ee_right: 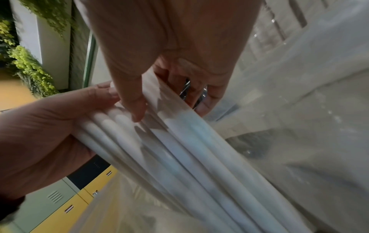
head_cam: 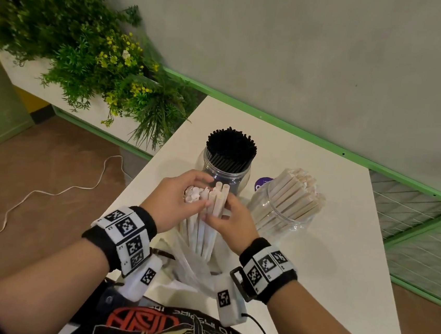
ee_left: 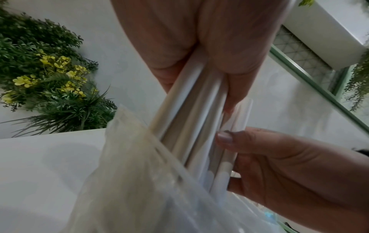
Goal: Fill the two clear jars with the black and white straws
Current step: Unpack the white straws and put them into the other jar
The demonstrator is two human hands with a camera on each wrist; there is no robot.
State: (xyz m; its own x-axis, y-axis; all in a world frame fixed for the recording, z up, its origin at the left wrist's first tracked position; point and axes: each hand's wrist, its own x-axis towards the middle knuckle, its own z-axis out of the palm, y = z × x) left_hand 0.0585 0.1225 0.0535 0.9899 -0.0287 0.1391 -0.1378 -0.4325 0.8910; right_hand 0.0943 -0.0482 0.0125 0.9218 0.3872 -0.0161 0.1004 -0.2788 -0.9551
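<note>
Both hands, left hand (head_cam: pixel 180 198) and right hand (head_cam: pixel 231 222), pinch the bundle of white paper-wrapped straws (head_cam: pixel 214 201) with curled fingers; square the tips (bag (head_cam: pixel 189 269) clinging) before lifting toward the half-filled clear plastic jar (head_cam: pixel 284 209).

black straws (head_cam: pixel 231 143), white straws (head_cam: pixel 209 228), green plants (head_cam: pixel 90 52)

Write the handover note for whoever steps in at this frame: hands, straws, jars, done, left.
Left hand: grips the upper end of a bundle of white straws.
Right hand: pinches straws on the same bundle.
The bundle stands in a clear plastic bag at the near table edge.
Done: jar of black straws packed full; tilted jar of white straws partly filled.
Left: lift this bundle out of the bag and put it in the white jar.
</note>
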